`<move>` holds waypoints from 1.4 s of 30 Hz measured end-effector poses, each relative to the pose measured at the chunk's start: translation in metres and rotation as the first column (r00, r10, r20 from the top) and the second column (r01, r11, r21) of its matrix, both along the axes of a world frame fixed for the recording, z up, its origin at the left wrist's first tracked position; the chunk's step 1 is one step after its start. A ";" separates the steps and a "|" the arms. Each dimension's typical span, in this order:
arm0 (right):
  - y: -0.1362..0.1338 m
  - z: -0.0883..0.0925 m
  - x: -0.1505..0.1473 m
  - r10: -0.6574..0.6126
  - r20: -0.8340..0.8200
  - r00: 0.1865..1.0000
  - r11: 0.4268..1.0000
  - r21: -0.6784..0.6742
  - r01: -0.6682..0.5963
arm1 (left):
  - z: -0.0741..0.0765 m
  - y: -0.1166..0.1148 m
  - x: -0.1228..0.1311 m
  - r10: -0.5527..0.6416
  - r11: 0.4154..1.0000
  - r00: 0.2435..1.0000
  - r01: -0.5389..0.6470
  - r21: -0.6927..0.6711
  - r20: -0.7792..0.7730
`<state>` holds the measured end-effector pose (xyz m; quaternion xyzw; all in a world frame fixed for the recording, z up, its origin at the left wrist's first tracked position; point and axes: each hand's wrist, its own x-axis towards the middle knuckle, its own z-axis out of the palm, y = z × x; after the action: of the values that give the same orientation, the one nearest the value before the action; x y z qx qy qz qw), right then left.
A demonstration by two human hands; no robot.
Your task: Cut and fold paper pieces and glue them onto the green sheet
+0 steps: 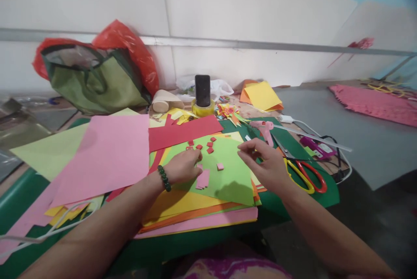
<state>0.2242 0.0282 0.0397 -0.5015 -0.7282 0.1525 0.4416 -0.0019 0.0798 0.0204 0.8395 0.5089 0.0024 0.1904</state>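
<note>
My left hand (183, 165), with a green bead bracelet (163, 178) at its wrist, is low over a light green paper sheet (224, 188). Its thumb and index finger are apart, close to several small red paper squares (210, 150) and a pink paper strip (202, 179); I see nothing held. To the right, my right hand (267, 164) hovers at the sheet's right edge, fingers curled and a small gap between thumb and index fingertips, nothing visible in them. Between the hands lies a small pink paper piece (220, 166). The green sheet tops a stack of coloured paper (208, 218).
Right of my right hand lie scissors (306, 177) with yellow and red handles and a pink glue gun (263, 129). A phone (202, 90) stands upright on tape rolls (202, 109). Large pink paper (114, 157) is at left, a green bag (97, 81) behind.
</note>
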 end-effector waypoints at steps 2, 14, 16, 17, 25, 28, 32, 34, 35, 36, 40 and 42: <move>-0.004 0.001 -0.001 0.021 0.012 1.000 0.999 -0.032 -0.021 | 0.001 -0.002 0.000 -0.017 1.000 1.000 0.017 -0.001 -0.021; -0.013 0.004 -0.002 0.093 0.020 0.995 0.993 -0.073 -0.091 | 0.009 -0.004 0.002 -0.001 0.996 0.999 -0.003 -0.090 -0.039; -0.012 0.003 -0.003 0.101 0.019 0.995 0.992 -0.082 -0.099 | 0.009 -0.003 0.001 -0.045 0.995 0.997 0.038 -0.092 -0.066; -0.012 0.003 -0.003 0.106 0.020 0.994 0.991 -0.085 -0.104 | 0.009 -0.002 0.000 -0.067 0.994 0.994 0.060 -0.086 -0.084; -0.012 -0.001 -0.005 0.158 0.047 0.986 0.980 -0.126 -0.151 | 0.014 0.000 -0.008 -0.084 0.996 0.986 0.083 -0.013 -0.143; -0.013 -0.002 -0.006 0.174 0.049 0.984 0.976 -0.138 -0.166 | 0.019 -0.001 -0.011 -0.146 0.986 0.978 0.132 -0.098 -0.151; -0.015 0.000 -0.008 0.190 0.046 0.981 0.972 -0.151 -0.181 | 0.016 -0.003 -0.010 -0.184 0.977 0.974 0.167 -0.133 -0.131; -0.016 0.000 -0.009 0.201 0.044 0.979 0.970 -0.149 -0.192 | 0.015 -0.004 -0.009 -0.188 0.974 0.976 0.171 -0.149 -0.109; -0.016 0.000 -0.009 0.208 0.043 0.977 0.969 -0.149 -0.200 | 0.015 -0.005 -0.008 -0.186 0.973 0.978 0.169 -0.160 -0.096; -0.017 -0.001 -0.008 0.216 0.041 0.976 0.967 -0.150 -0.208 | 0.016 -0.005 -0.008 -0.181 0.972 0.980 0.165 -0.170 -0.086; -0.018 -0.003 -0.007 0.235 0.024 0.972 0.958 -0.175 -0.228 | 0.028 -0.003 -0.014 -0.158 0.972 0.986 0.145 -0.187 -0.055; -0.018 -0.004 -0.006 0.229 0.010 0.973 0.957 -0.188 -0.223 | 0.040 -0.002 -0.019 -0.150 0.978 0.989 0.147 -0.148 -0.011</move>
<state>0.2177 0.0098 0.0360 -0.4565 -0.7702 0.2612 0.3609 -0.0212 0.0774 0.0599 0.8588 0.4456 -0.0584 0.2458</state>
